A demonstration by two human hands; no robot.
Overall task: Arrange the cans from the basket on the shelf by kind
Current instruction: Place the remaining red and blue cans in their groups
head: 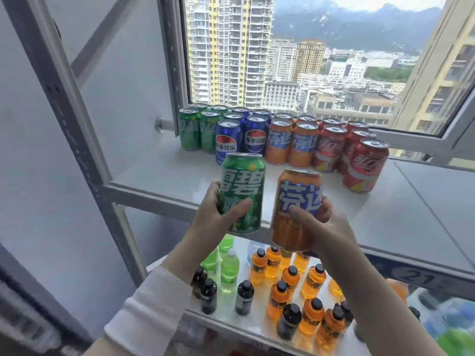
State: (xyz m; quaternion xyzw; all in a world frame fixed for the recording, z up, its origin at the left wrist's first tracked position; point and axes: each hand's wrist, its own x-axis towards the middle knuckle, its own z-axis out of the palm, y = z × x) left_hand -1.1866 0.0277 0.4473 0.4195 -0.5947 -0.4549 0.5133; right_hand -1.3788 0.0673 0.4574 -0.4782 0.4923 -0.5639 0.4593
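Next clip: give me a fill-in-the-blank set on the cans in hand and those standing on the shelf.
The left hand grips a raised metal can coloured ___.
The right hand grips a second metal can coloured ___.
On the pale grey shelf, the blue metal cans stand between the green group and the ___ group.
The red metal cans stand at the row's ___ end.
Missing: green; orange; orange; right.

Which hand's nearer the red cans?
Right. The right hand, gripping an orange can, is below-left of the red cans; the left hand, gripping a green can, is farther left.
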